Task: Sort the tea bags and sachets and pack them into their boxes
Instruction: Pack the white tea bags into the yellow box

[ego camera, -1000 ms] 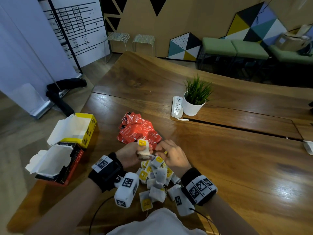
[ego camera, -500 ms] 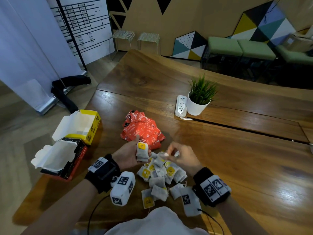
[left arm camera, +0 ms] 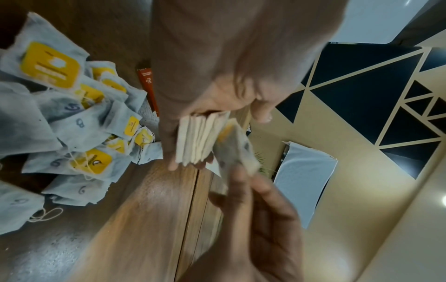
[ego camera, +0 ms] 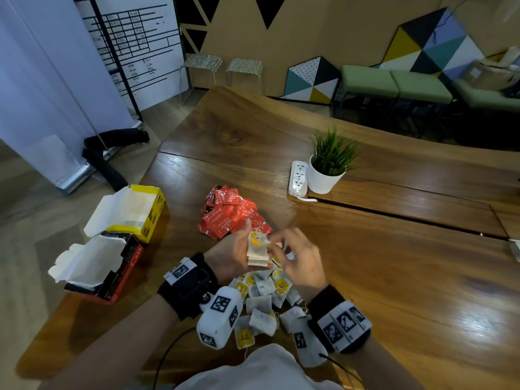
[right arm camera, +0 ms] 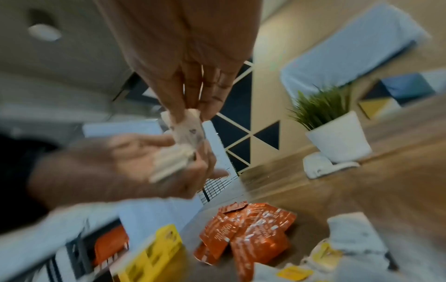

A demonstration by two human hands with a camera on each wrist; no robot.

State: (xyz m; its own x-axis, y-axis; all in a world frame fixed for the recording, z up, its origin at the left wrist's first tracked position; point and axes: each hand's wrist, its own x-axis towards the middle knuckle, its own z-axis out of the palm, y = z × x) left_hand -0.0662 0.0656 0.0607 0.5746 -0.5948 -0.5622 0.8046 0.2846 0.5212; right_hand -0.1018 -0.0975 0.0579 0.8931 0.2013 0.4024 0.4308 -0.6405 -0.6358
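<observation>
Tea bags of white paper with yellow tags (ego camera: pixel 261 288) lie heaped before the red foil sachets (ego camera: pixel 230 215). Left hand (ego camera: pixel 233 253) clasps a gathered stack (left arm camera: pixel 200 139); right hand (ego camera: pixel 301 263) pinches one more bag (right arm camera: pixel 187 126) against it. Gathering continues; next, likely the open yellow cardboard box (ego camera: pixel 146 209) left of the sachets.

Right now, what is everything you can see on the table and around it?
Loose white paper tea bags with yellow tags: many, heaped at the near table edge.
Stack of white tea bags: one stack, in the left hand.
Single white tea bag: one, pinched by the right hand.
Red foil sachets: a pile, mid-table.
Yellow cardboard box: one, open, far left.
Red-and-black cardboard box: one, open, beside it.
White power strip: one.
Green plant in white pot: one.
Wooden table: brown.
Left hand.
Right hand.
</observation>
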